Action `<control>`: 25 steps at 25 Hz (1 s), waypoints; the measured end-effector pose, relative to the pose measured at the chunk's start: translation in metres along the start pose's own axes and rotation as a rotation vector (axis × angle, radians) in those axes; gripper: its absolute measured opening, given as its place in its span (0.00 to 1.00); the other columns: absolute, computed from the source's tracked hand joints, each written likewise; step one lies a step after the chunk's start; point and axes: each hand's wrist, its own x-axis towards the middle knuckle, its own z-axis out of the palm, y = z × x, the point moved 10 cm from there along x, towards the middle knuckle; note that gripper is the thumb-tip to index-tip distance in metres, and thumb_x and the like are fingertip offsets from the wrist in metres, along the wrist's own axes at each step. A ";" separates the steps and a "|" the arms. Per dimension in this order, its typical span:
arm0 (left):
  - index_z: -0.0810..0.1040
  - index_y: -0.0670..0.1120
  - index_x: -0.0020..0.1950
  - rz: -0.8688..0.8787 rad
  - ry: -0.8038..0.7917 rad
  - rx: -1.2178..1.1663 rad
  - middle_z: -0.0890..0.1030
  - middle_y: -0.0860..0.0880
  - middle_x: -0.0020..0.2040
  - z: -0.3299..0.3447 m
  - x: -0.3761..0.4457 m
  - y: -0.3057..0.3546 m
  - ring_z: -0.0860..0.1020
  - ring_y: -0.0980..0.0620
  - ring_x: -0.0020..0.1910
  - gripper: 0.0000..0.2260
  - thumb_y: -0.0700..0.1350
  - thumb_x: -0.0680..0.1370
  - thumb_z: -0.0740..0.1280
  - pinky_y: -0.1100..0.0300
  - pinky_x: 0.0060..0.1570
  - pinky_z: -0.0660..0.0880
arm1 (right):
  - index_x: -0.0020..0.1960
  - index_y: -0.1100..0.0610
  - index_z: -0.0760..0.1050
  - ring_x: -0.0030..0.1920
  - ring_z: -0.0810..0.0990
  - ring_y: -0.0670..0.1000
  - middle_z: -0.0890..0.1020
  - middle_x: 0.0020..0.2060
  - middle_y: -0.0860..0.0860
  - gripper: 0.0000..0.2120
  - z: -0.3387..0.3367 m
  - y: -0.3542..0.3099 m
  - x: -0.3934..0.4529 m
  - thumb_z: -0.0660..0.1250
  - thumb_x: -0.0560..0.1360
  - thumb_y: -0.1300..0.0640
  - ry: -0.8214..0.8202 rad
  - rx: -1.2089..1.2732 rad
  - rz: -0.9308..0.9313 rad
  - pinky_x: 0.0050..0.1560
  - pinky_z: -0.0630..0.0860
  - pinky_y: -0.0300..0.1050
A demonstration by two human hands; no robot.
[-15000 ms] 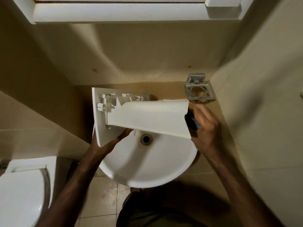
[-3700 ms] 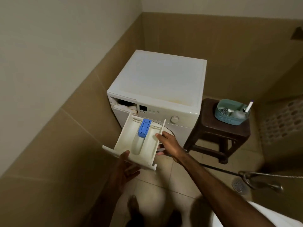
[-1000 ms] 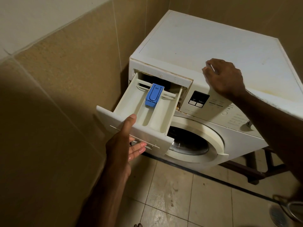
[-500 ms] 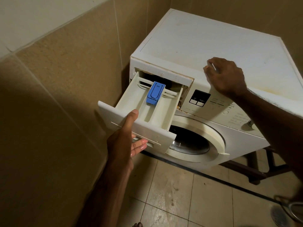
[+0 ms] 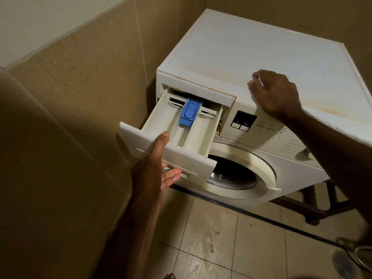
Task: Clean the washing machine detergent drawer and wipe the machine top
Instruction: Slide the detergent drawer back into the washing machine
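The white detergent drawer (image 5: 181, 137) sticks out about halfway from its slot at the top left of the washing machine, with a blue insert (image 5: 190, 111) in its middle compartment. My left hand (image 5: 153, 170) grips the drawer's front panel, thumb on the upper edge and wet fingers underneath. My right hand (image 5: 275, 93) rests with curled fingers on the front edge of the white machine top (image 5: 251, 47) and holds nothing I can see. Yellowish stains mark the top near its right front edge.
A tiled wall (image 5: 80, 97) stands close on the left of the drawer. Below it are the round door (image 5: 241, 172) and the control panel (image 5: 244, 119). A dark stool frame (image 5: 314, 210) stands to the right, and a floor drain (image 5: 342, 264) lies at the lower right.
My left hand has slid the drawer slightly further into its slot. My right hand has stayed on the machine top.
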 end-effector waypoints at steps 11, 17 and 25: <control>0.74 0.48 0.68 0.063 0.014 -0.016 0.84 0.40 0.57 0.001 0.001 0.005 0.87 0.38 0.49 0.32 0.59 0.70 0.79 0.46 0.42 0.86 | 0.54 0.55 0.76 0.54 0.77 0.61 0.82 0.53 0.53 0.13 0.000 -0.003 0.000 0.58 0.83 0.47 0.024 -0.029 -0.057 0.51 0.67 0.52; 0.75 0.47 0.67 0.074 0.029 -0.006 0.84 0.41 0.56 0.004 0.004 0.009 0.87 0.39 0.49 0.31 0.59 0.70 0.79 0.46 0.42 0.86 | 0.54 0.56 0.76 0.54 0.77 0.61 0.82 0.52 0.54 0.13 -0.001 -0.004 -0.001 0.58 0.84 0.48 0.034 -0.025 -0.083 0.51 0.67 0.52; 0.75 0.47 0.66 0.115 0.025 -0.019 0.85 0.42 0.54 0.027 0.012 0.027 0.87 0.40 0.48 0.33 0.60 0.68 0.81 0.45 0.40 0.86 | 0.56 0.54 0.76 0.57 0.77 0.62 0.82 0.54 0.53 0.12 0.001 -0.003 0.001 0.59 0.84 0.48 0.026 -0.020 -0.077 0.51 0.68 0.52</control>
